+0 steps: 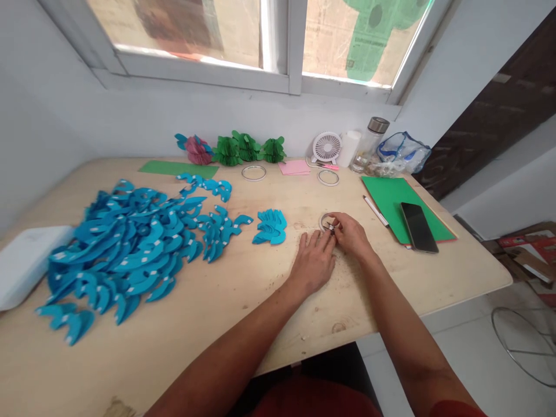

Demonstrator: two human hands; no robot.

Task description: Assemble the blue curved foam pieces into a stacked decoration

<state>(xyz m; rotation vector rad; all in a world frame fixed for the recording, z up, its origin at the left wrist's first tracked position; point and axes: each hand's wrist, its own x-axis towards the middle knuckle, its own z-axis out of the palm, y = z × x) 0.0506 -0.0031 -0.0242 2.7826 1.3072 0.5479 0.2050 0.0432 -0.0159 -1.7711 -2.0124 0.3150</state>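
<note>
My left hand (313, 262) lies palm down on the wooden table, its fingers stretched out, with the fingertips close to a small ring-shaped roll of tape (322, 222). My right hand (348, 233) has its fingers pinched together at the roll's right side. A small dark item (331, 227) shows at its fingertips, too small and covered to name. Left of my hands sits a fanned blue paper piece (270, 226). Farther left spreads a large heap of folded blue paper pieces (143, 243) marked with white squares.
Along the back stand green paper shapes (248, 147), a pink one (197, 150), a small fan (327, 146) and a bottle (367, 145). Two more tape rings (253, 179) lie before them. At right, a phone (419, 227) rests on green sheets (386, 194) beside a pen (376, 211).
</note>
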